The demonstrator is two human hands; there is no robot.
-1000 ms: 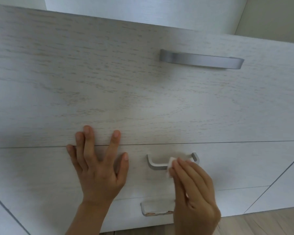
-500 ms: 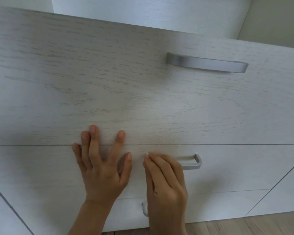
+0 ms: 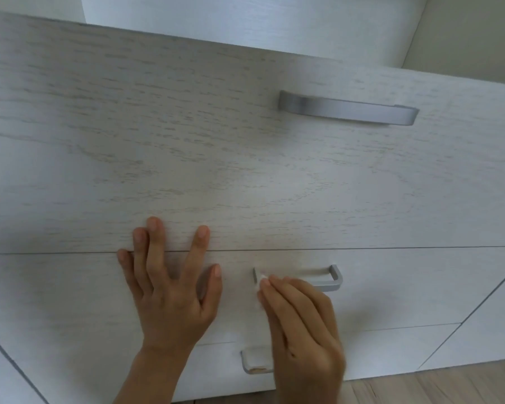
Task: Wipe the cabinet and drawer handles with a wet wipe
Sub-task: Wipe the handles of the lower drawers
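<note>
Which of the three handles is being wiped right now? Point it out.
The middle handle: the right hand presses the wet wipe on its left end. The top handle and bottom handle are untouched.

the right hand (image 3: 303, 325) hides most of the wet wipe (image 3: 262, 277), the middle handle's (image 3: 334, 279) left half and the bottom handle's (image 3: 252, 361) right part.

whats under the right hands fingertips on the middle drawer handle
A white wet wipe pokes out beneath the right hand, against the left end of the middle handle. The rest of the wipe is covered.
</note>
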